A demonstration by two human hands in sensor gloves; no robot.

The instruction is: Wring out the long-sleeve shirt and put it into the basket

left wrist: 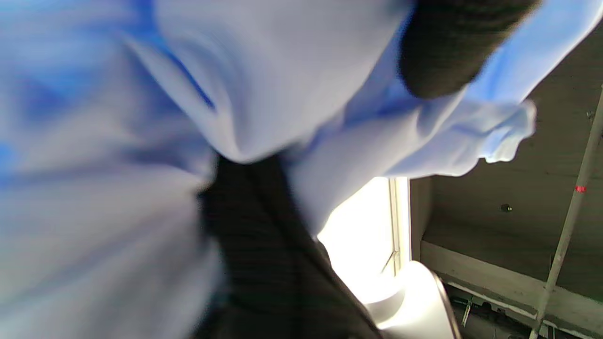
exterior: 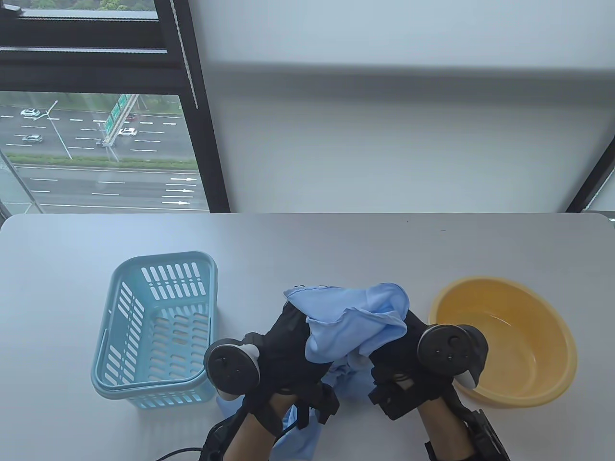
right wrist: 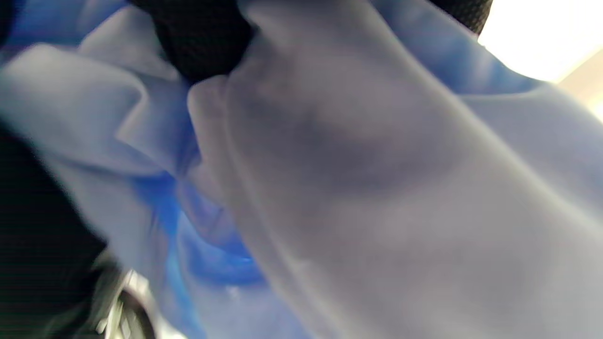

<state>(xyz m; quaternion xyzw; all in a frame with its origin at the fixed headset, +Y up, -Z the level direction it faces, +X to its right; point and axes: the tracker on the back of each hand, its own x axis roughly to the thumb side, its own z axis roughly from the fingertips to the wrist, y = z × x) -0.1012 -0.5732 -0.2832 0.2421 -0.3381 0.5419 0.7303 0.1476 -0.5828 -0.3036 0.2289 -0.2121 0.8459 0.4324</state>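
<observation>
A light blue long-sleeve shirt (exterior: 350, 321) is bunched up between both hands above the table's front middle. My left hand (exterior: 288, 336) in a black glove grips the shirt's left side. My right hand (exterior: 399, 345) grips its right side. Part of the cloth hangs down between my wrists to the table edge. In the left wrist view the shirt (left wrist: 141, 117) fills the frame, with a gloved finger (left wrist: 447, 47) curled on it. The right wrist view shows the shirt (right wrist: 377, 188) up close under a gloved finger (right wrist: 198, 37). The light blue slotted basket (exterior: 158, 331) stands to the left.
A yellow basin (exterior: 509, 341) holding a little water sits to the right of my right hand. The grey table (exterior: 336, 249) stretches back to a wall and a window at the far left.
</observation>
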